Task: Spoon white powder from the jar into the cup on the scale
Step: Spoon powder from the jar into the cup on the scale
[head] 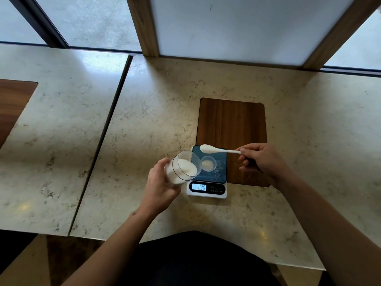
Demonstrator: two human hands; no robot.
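My left hand point(159, 182) grips a clear jar point(182, 168) of white powder, tilted with its open mouth toward the scale. A small clear cup point(208, 163) with a little white powder in it stands on the dark platform of the scale point(216, 174). The lit display point(199, 187) reads about 0.20. My right hand point(260, 159) pinches the handle of a white spoon point(214, 149). The spoon's bowl hovers above the scale's far edge, just beyond the cup.
A dark wooden board point(233, 124) lies on the marble counter point(144, 120), partly under the scale. A seam point(103, 141) splits the counter to the left. A wood-framed panel point(237, 27) stands at the back. My dark-clothed body fills the bottom centre.
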